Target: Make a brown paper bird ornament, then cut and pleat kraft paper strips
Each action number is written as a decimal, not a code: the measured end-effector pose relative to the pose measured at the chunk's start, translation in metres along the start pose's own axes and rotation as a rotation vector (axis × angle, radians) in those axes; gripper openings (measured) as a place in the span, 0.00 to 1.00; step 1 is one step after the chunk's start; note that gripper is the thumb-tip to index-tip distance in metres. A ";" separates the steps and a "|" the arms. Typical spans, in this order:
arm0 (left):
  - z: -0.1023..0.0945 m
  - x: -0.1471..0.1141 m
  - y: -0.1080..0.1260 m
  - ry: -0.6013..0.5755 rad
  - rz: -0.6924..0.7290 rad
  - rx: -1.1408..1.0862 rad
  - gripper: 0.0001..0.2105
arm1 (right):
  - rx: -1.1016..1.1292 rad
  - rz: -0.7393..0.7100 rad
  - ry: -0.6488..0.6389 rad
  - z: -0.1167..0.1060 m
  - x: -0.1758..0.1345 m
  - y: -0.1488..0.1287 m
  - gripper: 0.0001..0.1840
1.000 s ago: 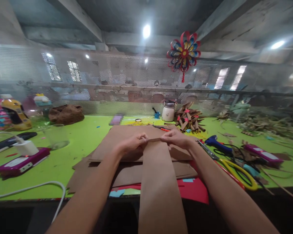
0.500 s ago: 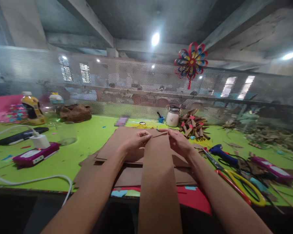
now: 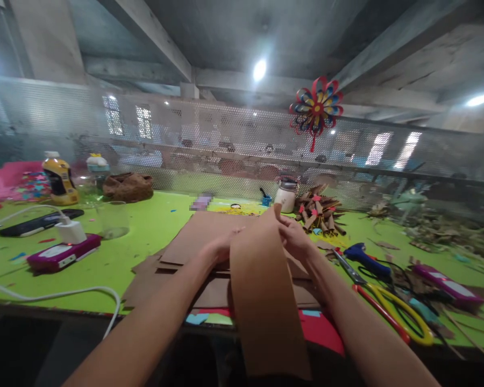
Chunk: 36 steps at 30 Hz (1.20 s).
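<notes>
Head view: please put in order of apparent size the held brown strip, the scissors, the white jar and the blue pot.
1. Brown strip
2. Scissors
3. White jar
4. Blue pot
Apparent size only; nearness enlarges the first two.

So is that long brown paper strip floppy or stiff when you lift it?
Probably bendy rather than stiff: the brown paper strip curves at its far end, by the right hand. It's likely light too, since it looks thin.
</notes>
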State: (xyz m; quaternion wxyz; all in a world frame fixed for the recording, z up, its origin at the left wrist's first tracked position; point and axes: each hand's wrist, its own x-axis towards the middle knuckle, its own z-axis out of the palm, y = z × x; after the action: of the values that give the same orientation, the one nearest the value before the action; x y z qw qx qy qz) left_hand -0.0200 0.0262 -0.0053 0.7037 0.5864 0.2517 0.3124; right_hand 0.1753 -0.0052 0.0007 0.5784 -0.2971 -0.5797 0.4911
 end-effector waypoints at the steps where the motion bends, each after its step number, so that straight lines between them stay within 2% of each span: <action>1: -0.004 0.002 0.000 0.036 0.002 -0.016 0.10 | 0.010 0.053 0.018 -0.003 0.000 0.001 0.16; 4: -0.014 0.006 0.003 0.122 0.002 -0.086 0.13 | -0.072 0.242 -0.019 -0.012 0.000 0.005 0.18; 7: -0.016 0.007 0.005 0.107 -0.016 -0.069 0.18 | -0.240 0.339 -0.070 -0.013 0.000 0.012 0.20; 9: -0.015 0.008 0.001 0.081 -0.016 0.059 0.20 | -0.391 0.357 -0.086 -0.009 0.000 0.016 0.19; 11: -0.016 0.011 -0.006 0.075 -0.002 0.287 0.21 | -0.536 0.365 -0.122 -0.003 0.000 0.018 0.17; 14: -0.023 0.016 -0.018 0.088 0.025 0.571 0.17 | -0.674 0.317 -0.166 0.002 0.000 0.017 0.15; 20: -0.033 0.020 -0.019 0.134 0.106 0.769 0.10 | -0.779 0.165 -0.128 -0.002 -0.006 0.020 0.09; 24: -0.036 0.022 -0.016 0.156 0.130 0.932 0.08 | -0.953 0.113 -0.097 -0.002 -0.007 0.027 0.09; 29: -0.041 0.026 -0.021 0.109 0.099 1.147 0.07 | -1.131 0.039 -0.137 -0.002 -0.001 0.035 0.08; 33: -0.043 0.028 -0.026 0.045 0.168 1.238 0.08 | -1.215 0.004 -0.181 -0.001 -0.001 0.034 0.08; 36: -0.046 0.030 -0.030 0.047 0.184 1.275 0.08 | -1.260 -0.008 -0.209 -0.001 -0.005 0.028 0.09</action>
State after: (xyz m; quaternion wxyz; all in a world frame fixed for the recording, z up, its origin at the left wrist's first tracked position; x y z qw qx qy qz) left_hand -0.0287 0.0758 -0.0426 0.1818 0.9017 0.3519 0.1734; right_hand 0.1707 -0.0003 -0.0275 0.2350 -0.5285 -0.8118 0.0805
